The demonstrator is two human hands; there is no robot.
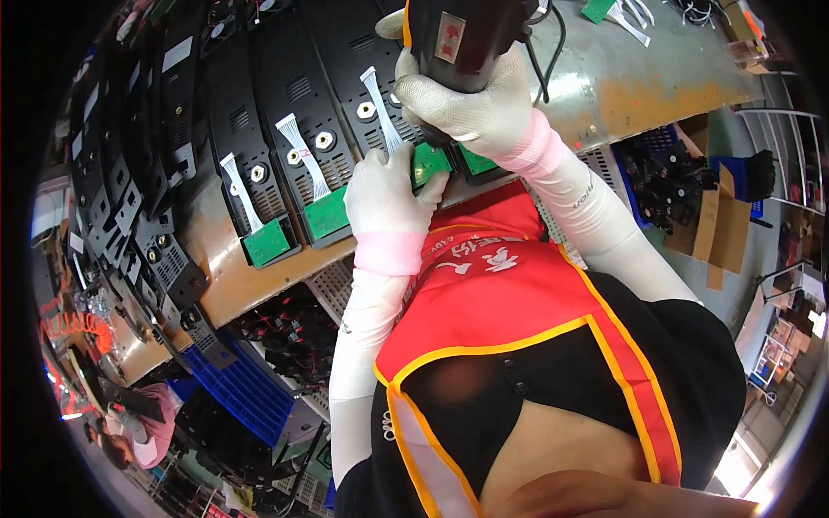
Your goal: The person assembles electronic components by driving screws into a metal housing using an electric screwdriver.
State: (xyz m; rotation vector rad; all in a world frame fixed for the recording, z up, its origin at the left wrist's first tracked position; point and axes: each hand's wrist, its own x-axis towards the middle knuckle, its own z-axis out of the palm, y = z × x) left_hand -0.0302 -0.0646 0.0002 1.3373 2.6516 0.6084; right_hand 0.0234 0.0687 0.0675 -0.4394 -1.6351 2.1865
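Observation:
My right hand [471, 108], in a white knit glove with a pink cuff, is wrapped round a bulky black power screwdriver [471, 52]. Its lower end points down at a green circuit board [429, 162]; whether the tip touches a screw is hidden. My gloved left hand [389, 194] grips that board between thumb and fingers at the near end of a black perforated metal panel [354, 82]. A white ribbon cable [381, 108] runs from under my left fingers up along the panel. Left of this hand lies another green board [326, 214] with its own ribbon cable [304, 157].
More black panels [233, 95] line the bench to the left, one with a green board [266, 243]. A black cable [557, 52] hangs beside the screwdriver. Blue crates [242, 393] and a cardboard box [721, 229] stand below the bench edge. A person [151, 427] is at lower left.

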